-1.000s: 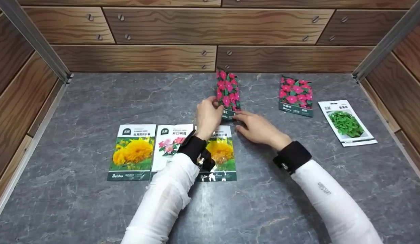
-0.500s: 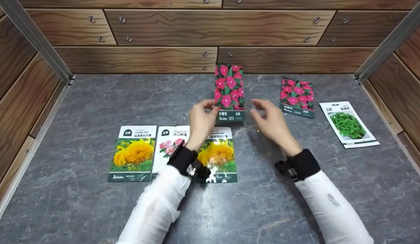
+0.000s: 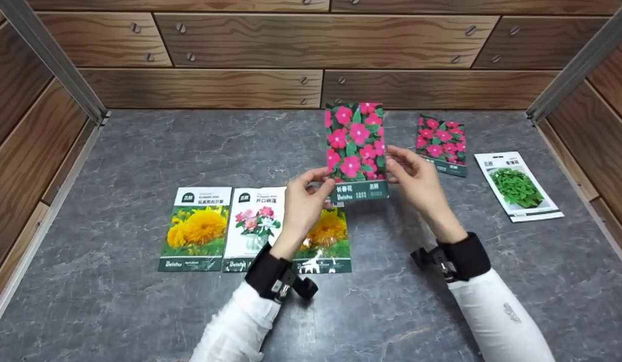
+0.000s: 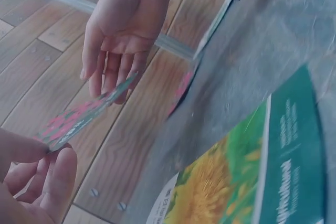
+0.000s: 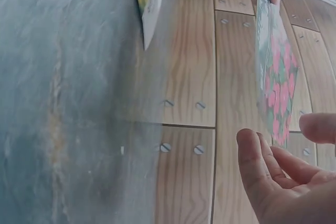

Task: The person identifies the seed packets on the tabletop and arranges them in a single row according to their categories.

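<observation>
Held packet [image 3: 355, 146] shifted rightward, foreshortened only in wrist views.

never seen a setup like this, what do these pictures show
No robot here: these are a person's two bare hands. The wide picture comes from a camera on the head; the others from cameras on the left and right wrists. The left hand pinches a pink-flowered packet near its lower left corner, above the grey table. The right hand is at its other edge, thumb and fingers apart; whether it touches is hard to tell. On the table, a yellow-flowered packet, a white packet and a second yellow-flowered packet, partly hidden, lie in a row; further right lie another pink-flowered packet and a green-leaf packet.
</observation>
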